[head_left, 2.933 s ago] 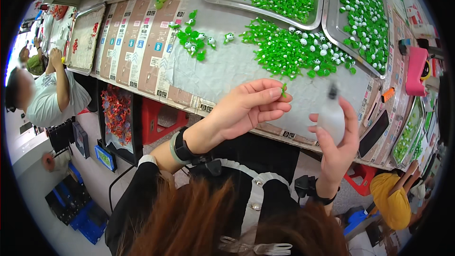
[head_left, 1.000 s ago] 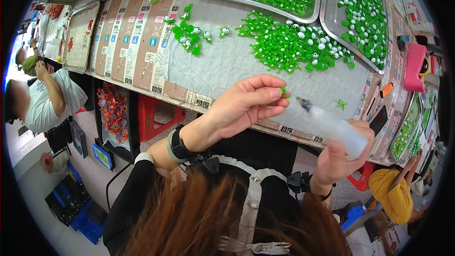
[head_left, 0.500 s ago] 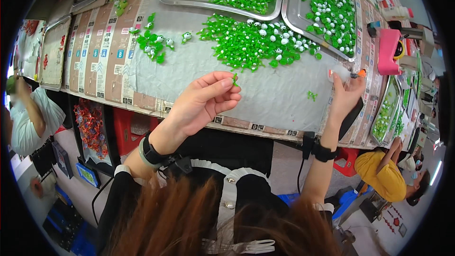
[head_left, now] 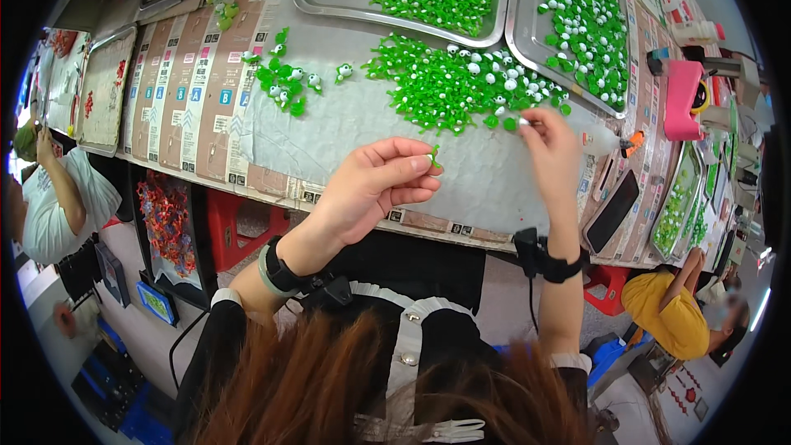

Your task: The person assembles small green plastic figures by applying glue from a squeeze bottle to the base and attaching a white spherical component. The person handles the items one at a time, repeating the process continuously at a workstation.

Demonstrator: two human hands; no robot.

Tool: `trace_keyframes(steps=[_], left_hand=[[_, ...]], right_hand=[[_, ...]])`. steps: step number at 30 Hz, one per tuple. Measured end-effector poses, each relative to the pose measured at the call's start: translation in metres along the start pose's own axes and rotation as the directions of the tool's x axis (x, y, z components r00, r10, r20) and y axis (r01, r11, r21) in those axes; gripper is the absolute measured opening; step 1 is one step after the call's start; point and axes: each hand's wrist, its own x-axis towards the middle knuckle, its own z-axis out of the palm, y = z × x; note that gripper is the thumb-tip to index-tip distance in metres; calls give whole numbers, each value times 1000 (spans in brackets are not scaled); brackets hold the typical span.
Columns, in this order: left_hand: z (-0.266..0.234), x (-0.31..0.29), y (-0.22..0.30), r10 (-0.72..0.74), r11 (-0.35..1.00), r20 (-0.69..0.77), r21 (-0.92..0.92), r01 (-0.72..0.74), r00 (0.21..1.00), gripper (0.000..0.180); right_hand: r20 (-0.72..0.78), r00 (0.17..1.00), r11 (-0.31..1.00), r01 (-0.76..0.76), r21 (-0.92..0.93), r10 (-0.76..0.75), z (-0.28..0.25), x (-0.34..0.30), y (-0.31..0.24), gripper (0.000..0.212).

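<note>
My left hand (head_left: 362,185) is closed in a pinch on a small green plastic figure piece (head_left: 435,156), held upright over the grey sheet (head_left: 329,140). My right hand (head_left: 550,148) reaches to the near right edge of a pile of green pieces (head_left: 424,86), its fingertips pinched together. Green heads with white eyes (head_left: 492,77) lie at that side of the pile; whether one is between the right fingertips I cannot make out. Right of this hand lies a translucent white bottle (head_left: 600,142) with an orange and black tip.
Two metal trays (head_left: 504,29) of green pieces stand behind the pile. A small group of green figures (head_left: 284,82) lies at left. On the right are a phone (head_left: 614,210) and a pink tape holder (head_left: 682,99). Other people (head_left: 667,309) sit at both sides.
My right hand has left the bottle, which now lies down, and moved left to the pile's edge. My left hand still pinches the green figure piece.
</note>
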Motion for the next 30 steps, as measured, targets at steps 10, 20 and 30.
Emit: trace_keyframes(steps=[10,20,30], left_hand=[[19,1,-7,115,941,37,317,-121,993,17],[24,-6,-10,218,822,51,529,-211,975,18],[29,-12,-5,330,556,160,764,-328,931,13]], right_hand=[[315,943,342,-331,879,104,9,-63,-43,21],[167,982,555,-191,809,94,18,-72,-58,18],[111,993,665,-63,744,-30,16,-74,-56,9]])
